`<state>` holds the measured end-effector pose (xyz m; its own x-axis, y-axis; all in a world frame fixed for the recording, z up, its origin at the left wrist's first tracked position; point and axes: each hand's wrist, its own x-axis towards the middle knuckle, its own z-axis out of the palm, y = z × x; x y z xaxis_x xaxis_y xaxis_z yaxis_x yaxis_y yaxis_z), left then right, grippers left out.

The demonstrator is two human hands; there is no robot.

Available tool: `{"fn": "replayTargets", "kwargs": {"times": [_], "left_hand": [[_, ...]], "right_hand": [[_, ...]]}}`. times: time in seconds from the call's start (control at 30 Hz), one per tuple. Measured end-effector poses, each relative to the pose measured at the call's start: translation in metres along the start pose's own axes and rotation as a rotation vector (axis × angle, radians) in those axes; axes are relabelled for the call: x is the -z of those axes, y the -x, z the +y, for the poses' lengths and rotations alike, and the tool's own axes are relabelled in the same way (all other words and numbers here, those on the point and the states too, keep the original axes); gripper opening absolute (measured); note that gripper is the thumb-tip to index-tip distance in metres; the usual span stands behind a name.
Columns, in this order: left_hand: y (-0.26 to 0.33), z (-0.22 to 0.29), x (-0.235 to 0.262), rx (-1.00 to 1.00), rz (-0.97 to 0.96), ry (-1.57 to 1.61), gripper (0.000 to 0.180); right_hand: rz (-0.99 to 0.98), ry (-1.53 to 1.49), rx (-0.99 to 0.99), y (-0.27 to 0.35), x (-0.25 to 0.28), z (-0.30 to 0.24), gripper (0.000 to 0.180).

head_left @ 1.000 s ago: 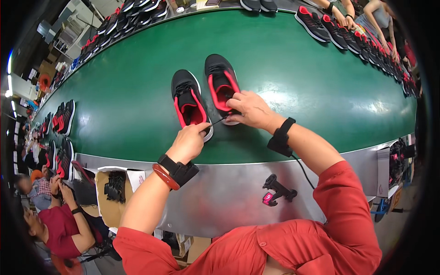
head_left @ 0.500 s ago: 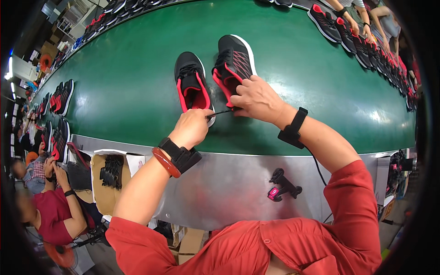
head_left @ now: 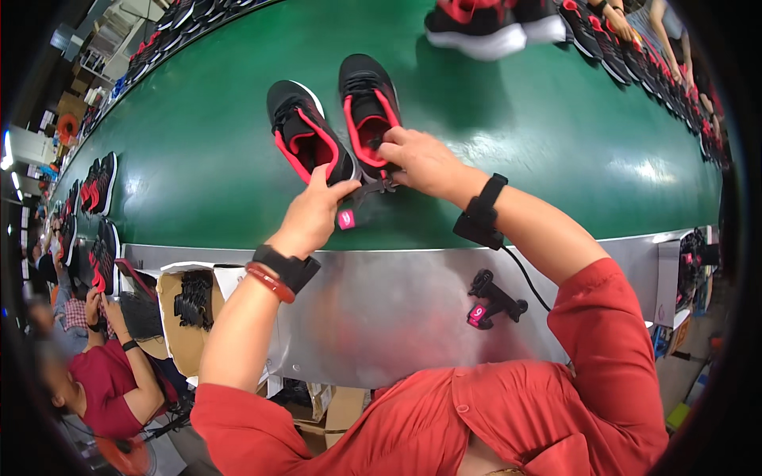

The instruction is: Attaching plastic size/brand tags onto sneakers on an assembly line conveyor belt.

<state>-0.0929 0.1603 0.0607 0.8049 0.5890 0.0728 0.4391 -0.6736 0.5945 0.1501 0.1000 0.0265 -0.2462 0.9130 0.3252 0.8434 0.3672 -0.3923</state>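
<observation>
Two black shoes with red linings, left shoe (head_left: 302, 127) and right shoe (head_left: 368, 107), stand on the green work surface (head_left: 198, 174), heels toward you. A black hanger (head_left: 375, 189) lies between your hands at the heels. Your left hand's (head_left: 309, 214) thumb and index finger are apart; your right hand's (head_left: 429, 164) fingers are bunched. Neither grip can be confirmed.

One shoe (head_left: 300, 125) stands just left of another shoe (head_left: 367, 109) on the worktable (head_left: 198, 174).
</observation>
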Motion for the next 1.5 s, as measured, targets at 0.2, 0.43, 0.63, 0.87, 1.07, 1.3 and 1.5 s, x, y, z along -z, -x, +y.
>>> {"fn": "replayTargets", "kwargs": {"times": [0.2, 0.43, 0.63, 0.87, 1.07, 1.3, 1.5], "left_hand": [[-0.004, 0.033, 0.031, 0.181, -0.191, -0.514, 0.072], [-0.063, 0.094, -0.035, -0.181, 0.246, -0.105, 0.043], [-0.130, 0.068, -0.091, -0.197, 0.001, -0.020, 0.039], [-0.104, 0.070, -0.102, -0.318, 0.038, 0.163, 0.023], [-0.087, 0.075, -0.100, -0.254, 0.088, 0.127, 0.022], [-0.086, 0.068, -0.098, -0.209, 0.158, 0.153, 0.023], [-0.084, 0.060, -0.095, -0.204, 0.166, 0.137, 0.021]], "right_hand": [[0.086, -0.095, -0.068, 0.067, 0.059, -0.038, 0.028], [-0.343, -0.139, -0.428, 0.189, 0.098, -0.095, 0.039], [-0.440, 0.030, -0.419, 0.224, 0.080, -0.099, 0.041], [-0.341, -0.796, -0.887, 0.206, 0.101, -0.061, 0.019], [-0.069, -0.963, -1.007, 0.146, 0.080, -0.033, 0.024], [-0.066, -1.076, -1.016, 0.123, 0.054, -0.033, 0.023], [0.014, -1.126, -1.019, 0.119, 0.042, -0.043, 0.025]]}}
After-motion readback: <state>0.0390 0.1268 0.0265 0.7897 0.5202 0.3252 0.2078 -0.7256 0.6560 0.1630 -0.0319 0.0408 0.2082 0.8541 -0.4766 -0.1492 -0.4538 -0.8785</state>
